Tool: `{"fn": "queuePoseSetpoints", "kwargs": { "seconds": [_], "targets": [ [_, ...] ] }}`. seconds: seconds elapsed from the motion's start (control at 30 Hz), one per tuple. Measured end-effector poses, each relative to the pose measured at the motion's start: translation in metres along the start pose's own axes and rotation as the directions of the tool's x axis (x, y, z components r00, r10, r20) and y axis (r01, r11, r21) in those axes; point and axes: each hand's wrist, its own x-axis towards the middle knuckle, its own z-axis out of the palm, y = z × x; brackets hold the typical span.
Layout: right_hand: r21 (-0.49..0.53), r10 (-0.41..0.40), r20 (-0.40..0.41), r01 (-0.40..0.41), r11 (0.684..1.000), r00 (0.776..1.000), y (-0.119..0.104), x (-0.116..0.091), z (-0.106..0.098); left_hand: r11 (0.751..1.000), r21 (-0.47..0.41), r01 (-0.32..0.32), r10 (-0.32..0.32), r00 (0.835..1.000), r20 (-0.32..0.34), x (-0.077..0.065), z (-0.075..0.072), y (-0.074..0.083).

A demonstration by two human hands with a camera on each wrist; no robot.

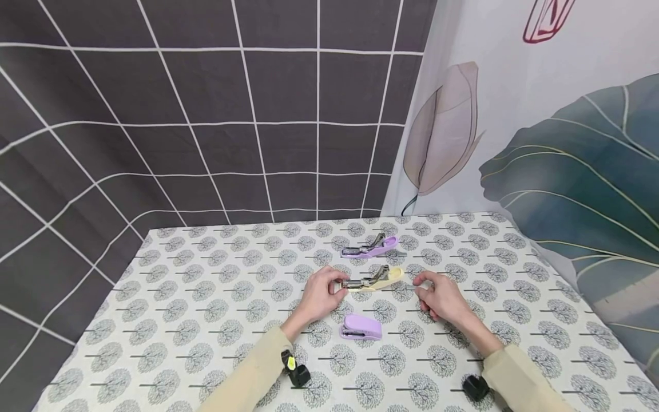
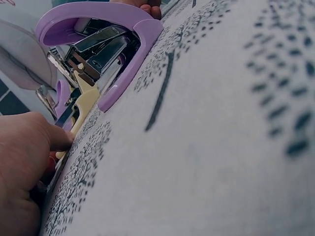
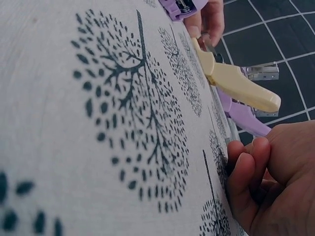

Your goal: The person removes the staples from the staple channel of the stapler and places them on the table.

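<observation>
In the head view my left hand point(image 1: 323, 293) pinches the front end of a yellow stapler point(image 1: 395, 276), its top swung open so that the metal magazine shows. Just right of that stapler, my right hand point(image 1: 440, 294) holds a small grey strip of staples point(image 1: 410, 287) between thumb and forefinger, mostly hidden by the fingers in the right wrist view. A purple stapler point(image 1: 383, 246), also swung open, lies beyond the yellow one. Nearer to me sits a closed purple stapler point(image 1: 363, 327), large in the left wrist view between camera and yellow stapler.
Another thin grey strip point(image 1: 401, 254) lies beside the far purple stapler's handle. All of this rests on a table with a tree-print cloth point(image 1: 247, 309). A dark grid-patterned curtain point(image 1: 278, 143) rises behind the table, and a leaf-print curtain point(image 1: 566, 189) hangs at the right.
</observation>
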Motion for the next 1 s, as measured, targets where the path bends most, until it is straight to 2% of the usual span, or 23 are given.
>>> {"fn": "queuePoseSetpoints", "kwargs": {
  "seconds": [0.23, 0.37, 0.53, 0.67, 0.73, 0.87, 0.93, 1.0],
  "targets": [
    [0.060, 0.013, -0.012, -0.012, 0.998, 1.000, 0.001, -0.002, -0.002, 0.999, -0.036, 0.022, -0.022, 1.000, -0.001, -0.001, -0.001, 0.001],
    [0.128, -0.010, -0.044, 0.016, 0.992, 0.999, -0.001, -0.005, -0.003, 0.997, -0.068, 0.048, -0.048, 0.999, -0.005, -0.001, -0.001, -0.001],
    [0.207, -0.085, -0.073, 0.098, 0.973, 0.994, -0.010, -0.016, -0.001, 0.978, -0.190, 0.090, -0.100, 0.994, -0.042, -0.003, -0.003, -0.002],
    [0.223, -0.185, -0.046, 0.191, 0.956, 0.982, -0.024, -0.029, 0.008, 0.951, -0.294, 0.099, -0.126, 0.989, -0.073, -0.007, -0.008, -0.002],
    [0.190, -0.284, -0.029, 0.285, 0.940, 0.958, -0.031, -0.035, 0.015, 0.948, -0.308, 0.087, -0.113, 0.991, -0.068, -0.011, -0.011, -0.001],
    [0.049, -0.497, 0.042, 0.495, 0.868, 0.867, -0.046, -0.044, 0.032, 0.954, -0.289, 0.077, -0.083, 0.997, -0.008, -0.022, -0.019, 0.006],
    [-0.042, -0.553, 0.078, 0.557, 0.830, 0.830, -0.052, -0.048, 0.040, 0.958, -0.273, 0.093, -0.084, 0.996, 0.042, -0.030, -0.023, 0.011],
    [-0.109, -0.565, 0.114, 0.576, 0.810, 0.817, -0.057, -0.052, 0.047, 0.960, -0.263, 0.097, -0.075, 0.993, 0.092, -0.037, -0.025, 0.017]
  ]
}}
